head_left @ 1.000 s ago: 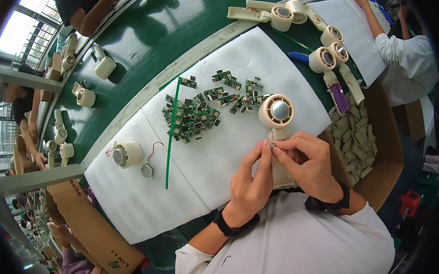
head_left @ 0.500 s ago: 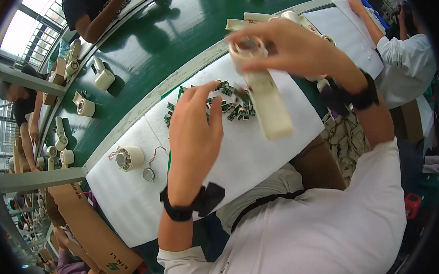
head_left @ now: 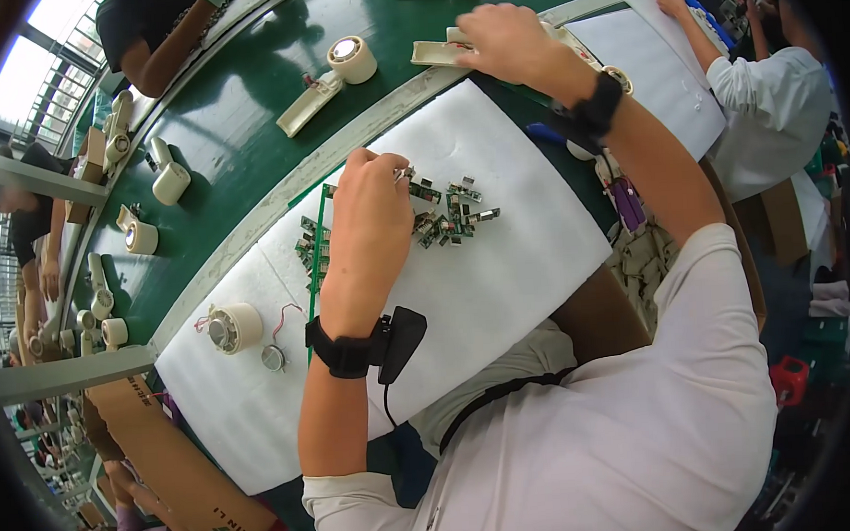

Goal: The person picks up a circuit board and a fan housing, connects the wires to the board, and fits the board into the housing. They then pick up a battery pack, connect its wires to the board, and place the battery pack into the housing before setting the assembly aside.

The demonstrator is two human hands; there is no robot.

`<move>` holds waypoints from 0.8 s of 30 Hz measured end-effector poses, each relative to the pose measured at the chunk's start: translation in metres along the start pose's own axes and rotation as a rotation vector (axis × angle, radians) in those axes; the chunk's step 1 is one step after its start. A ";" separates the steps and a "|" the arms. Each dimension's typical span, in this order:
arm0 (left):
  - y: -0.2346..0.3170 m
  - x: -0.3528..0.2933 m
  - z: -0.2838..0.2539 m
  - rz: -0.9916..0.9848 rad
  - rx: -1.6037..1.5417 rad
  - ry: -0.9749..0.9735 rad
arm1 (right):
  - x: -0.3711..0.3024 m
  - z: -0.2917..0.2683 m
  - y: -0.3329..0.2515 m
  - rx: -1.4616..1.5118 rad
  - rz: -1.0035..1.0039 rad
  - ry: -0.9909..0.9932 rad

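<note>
Shirt [head_left: 587,430]: white cloth, soft folds, nearest of all
Wrist bands: black, one per wrist, L one w/ hard block & cable
Box [head_left: 605,309]: brown cardboard, R of foam, flat cream plastic pcs [head_left: 641,264] heaped inside
Foam sheet [head_left: 512,271]: white, matte, slightly dimpled
Disc [head_left: 273,358]: round, flat, metal-look, thin red wire, lying on foam
Motor housing [head_left: 244,326]: cream plastic cyl., grey metal centre, on foam just beyond disc, L of L hand
L hand [head_left: 370,215]: over PCBs, back of hand up, fingers bent; small silvery bit at fingertips, can't tell if gripped
PCBs [head_left: 456,208]: small green rect. boards w/ metal parts, scattered R of L fingers; more of the pile shows L of hand, middle hidden by it
Strip [head_left: 315,281]: thin, straight, green, crossing L part of pile
R hand [head_left: 524,49]: reaching to far R, fingers part-curled, grip can't be told
Shell [head_left: 436,53]: cream plastic, long open trough, just beside R fingertips, contact unclear
Fan [head_left: 362,67]: cream, round head w/ silvery disc, open handle, on counter btwn & beyond both hands
Counter [head_left: 245,131]: glossy green, pale worn edge
</note>
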State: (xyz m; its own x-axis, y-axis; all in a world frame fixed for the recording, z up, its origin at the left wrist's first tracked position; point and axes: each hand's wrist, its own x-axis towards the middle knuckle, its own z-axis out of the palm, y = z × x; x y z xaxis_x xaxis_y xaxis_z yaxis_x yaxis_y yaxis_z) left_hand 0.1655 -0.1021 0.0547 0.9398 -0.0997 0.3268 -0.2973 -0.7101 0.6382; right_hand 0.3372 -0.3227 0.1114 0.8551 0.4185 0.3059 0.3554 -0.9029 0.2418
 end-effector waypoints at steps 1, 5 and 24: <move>-0.002 0.000 -0.001 -0.005 -0.005 -0.004 | -0.015 -0.007 0.003 -0.057 0.028 -0.127; 0.010 -0.002 -0.001 0.036 -0.068 0.045 | -0.044 0.017 0.033 -0.055 0.008 0.021; 0.038 -0.137 0.008 -0.032 -0.607 0.038 | -0.169 -0.070 0.030 0.540 -0.099 0.079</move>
State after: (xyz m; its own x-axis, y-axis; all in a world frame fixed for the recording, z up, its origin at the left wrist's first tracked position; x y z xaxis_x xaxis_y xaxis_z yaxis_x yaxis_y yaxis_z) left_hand 0.0265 -0.1210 0.0289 0.9467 -0.0520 0.3180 -0.3220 -0.1871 0.9281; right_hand 0.1772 -0.4138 0.1320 0.7841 0.4912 0.3793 0.5936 -0.7721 -0.2272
